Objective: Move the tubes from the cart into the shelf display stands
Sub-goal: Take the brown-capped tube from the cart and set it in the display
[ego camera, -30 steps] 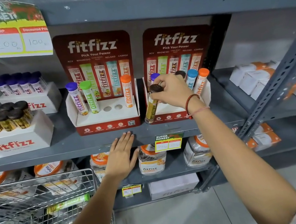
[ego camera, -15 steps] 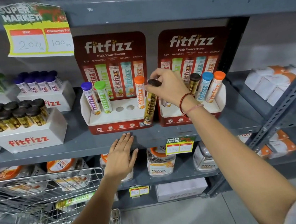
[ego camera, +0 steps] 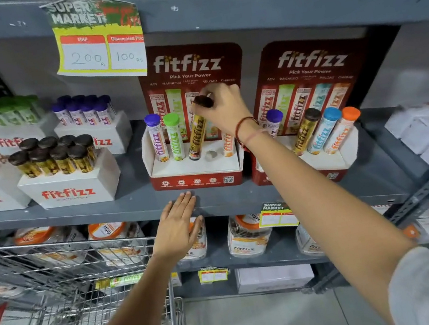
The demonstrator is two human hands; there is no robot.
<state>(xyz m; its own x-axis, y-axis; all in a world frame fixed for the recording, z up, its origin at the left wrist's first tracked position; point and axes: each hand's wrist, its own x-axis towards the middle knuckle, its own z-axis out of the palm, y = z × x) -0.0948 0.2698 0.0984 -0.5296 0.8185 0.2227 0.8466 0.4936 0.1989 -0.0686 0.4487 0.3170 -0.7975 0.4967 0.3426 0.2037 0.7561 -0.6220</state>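
1. One gold tube (ego camera: 198, 139) with a dark cap stands tilted in the left display stand (ego camera: 195, 172), its foot at the third hole.
2. Right hand (ego camera: 223, 110) pinches its cap.
3. Left hand (ego camera: 177, 228) lies flat and empty on the shelf's front edge (ego camera: 103, 212).
4. Green tube (ego camera: 119, 281) lies in the cart (ego camera: 58, 285).

I stand in a shop: grey metal shelving (ego camera: 241, 194), yellow "Super Market" price tag (ego camera: 102, 53), wire shopping cart (ego camera: 60, 299).
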